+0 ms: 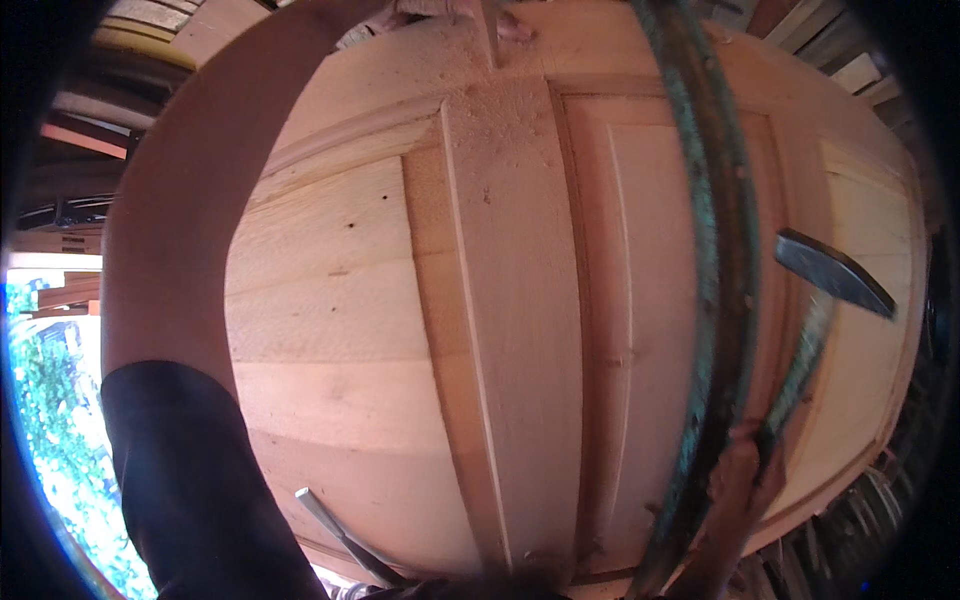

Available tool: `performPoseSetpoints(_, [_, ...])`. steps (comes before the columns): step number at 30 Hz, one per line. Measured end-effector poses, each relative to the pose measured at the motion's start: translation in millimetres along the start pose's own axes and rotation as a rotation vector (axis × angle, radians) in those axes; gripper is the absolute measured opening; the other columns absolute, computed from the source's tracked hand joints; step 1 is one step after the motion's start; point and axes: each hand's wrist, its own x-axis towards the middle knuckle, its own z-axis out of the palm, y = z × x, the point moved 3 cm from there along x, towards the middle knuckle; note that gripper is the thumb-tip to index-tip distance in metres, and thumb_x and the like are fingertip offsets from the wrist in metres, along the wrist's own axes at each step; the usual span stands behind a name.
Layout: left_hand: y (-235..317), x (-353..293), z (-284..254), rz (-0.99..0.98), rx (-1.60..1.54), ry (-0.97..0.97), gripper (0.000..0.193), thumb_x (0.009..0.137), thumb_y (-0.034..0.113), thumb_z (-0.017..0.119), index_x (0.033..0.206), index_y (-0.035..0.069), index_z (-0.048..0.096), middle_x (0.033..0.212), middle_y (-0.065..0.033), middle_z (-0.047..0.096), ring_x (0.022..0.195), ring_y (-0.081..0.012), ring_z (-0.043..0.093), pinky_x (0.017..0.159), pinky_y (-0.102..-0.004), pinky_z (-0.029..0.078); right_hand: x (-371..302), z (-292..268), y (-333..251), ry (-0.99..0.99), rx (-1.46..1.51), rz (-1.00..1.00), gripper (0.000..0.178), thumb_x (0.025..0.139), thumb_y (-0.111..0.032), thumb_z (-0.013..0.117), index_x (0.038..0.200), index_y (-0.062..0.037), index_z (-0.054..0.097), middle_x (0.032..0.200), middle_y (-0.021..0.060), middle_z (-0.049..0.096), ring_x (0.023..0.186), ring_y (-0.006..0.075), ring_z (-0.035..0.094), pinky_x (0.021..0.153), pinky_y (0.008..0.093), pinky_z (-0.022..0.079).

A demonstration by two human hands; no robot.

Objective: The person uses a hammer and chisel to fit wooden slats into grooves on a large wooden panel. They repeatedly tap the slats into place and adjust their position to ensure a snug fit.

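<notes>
The left hand point(440, 15) presses a chisel point(490, 35) onto the far end of the panelled wooden door point(520, 300) – stiff, heavy, best gripped by its edges – while the right hand point(745, 470) grips a hammer point(835, 272) above the door's right side.

Head camera looks steeply down, close over a wooden door point(520, 330).

One wooden panelled door point(520, 330), one hammer point(835, 272), one chisel point(345, 540).
</notes>
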Motion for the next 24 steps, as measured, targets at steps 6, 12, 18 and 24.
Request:
performPoseSetpoints(6, [12.7,16.8,4.5,0.029,0.113,0.044,0.057,0.101,0.027,0.072,0.151,0.004,0.054,0.144,-0.0147,0.065,0.132,-0.0208,0.062,0.114,-0.0359,0.048,-0.1,-1.0,4.9,0.275,-0.016,-0.08,0.039,0.105,-0.04,0.061,0.115,-0.0024,0.064,0.072,-0.0014,0.049,0.06,0.009,0.043,0.052,0.0255,0.032])
performPoseSetpoints(12, [15.0,14.3,6.3,0.035,0.128,0.104,0.057,0.101,0.029,0.073,0.15,0.005,0.055,0.143,-0.0153,0.066,0.132,-0.0217,0.062,0.113,-0.0364,0.049,3.4,1.1,-17.6,0.24,-0.078,-0.173,0.055,0.097,-0.052,0.065,0.102,0.0024,0.07,0.071,0.0028,0.054,0.054,0.0108,0.044,0.049,0.0244,0.033])
performPoseSetpoints(18, [13.6,10.4,8.2,0.036,0.131,0.154,0.057,0.1,0.03,0.074,0.149,0.006,0.056,0.141,-0.0158,0.067,0.132,-0.0225,0.063,0.113,-0.0369,0.049,-2.9,5.0,-18.8,0.237,-0.028,-0.073,0.042,0.097,-0.038,0.066,0.103,0.0033,0.07,0.071,0.0038,0.057,0.055,0.0121,0.047,0.049,0.0258,0.036])
performPoseSetpoints(24, [15.6,3.2,5.8,0.038,0.13,0.208,0.057,0.099,0.032,0.074,0.148,0.006,0.058,0.14,-0.0163,0.067,0.131,-0.0234,0.063,0.112,-0.0375,0.05,-6.2,12.5,-22.4,0.076,-0.275,-0.29,0.037,0.096,-0.031,0.072,0.106,0.0049,0.07,0.088,0.0096,0.072,0.072,0.0167,0.062,0.063,0.0317,0.049])
